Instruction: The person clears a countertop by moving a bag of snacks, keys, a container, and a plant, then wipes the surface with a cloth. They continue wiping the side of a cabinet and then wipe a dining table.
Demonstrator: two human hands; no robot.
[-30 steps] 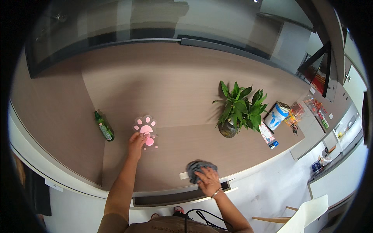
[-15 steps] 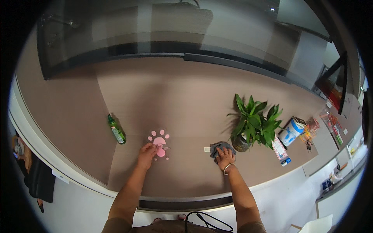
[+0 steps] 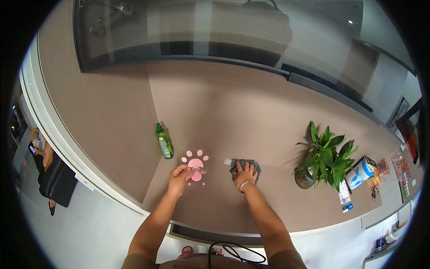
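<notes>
My left hand (image 3: pixel 180 179) is closed in a pinch at the left side of a clear plastic piece with a pink paw print (image 3: pixel 195 163), which stands at the counter's left part. The fingertips cover a little of it. Farther right, my right hand (image 3: pixel 244 176) presses a crumpled grey cloth (image 3: pixel 251 164) onto the brown counter (image 3: pixel 224 206), fingers spread over it. A pale tag (image 3: pixel 228 162) sticks out on the cloth's left side. A bracelet circles the right wrist.
A green bottle (image 3: pixel 164 141) stands by the left side panel. To the right are a leafy plant (image 3: pixel 329 154) in a dark glass vase (image 3: pixel 304 179), a blue-and-white canister (image 3: pixel 359 174) and small packages. Dark glass cabinet doors (image 3: pixel 215 31) hang above. A person (image 3: pixel 45 152) sits far left.
My right hand has slid the grey cloth left, away from the plant and closer to the paw-print piece. The left hand keeps its pinch. The whole view has shifted.
</notes>
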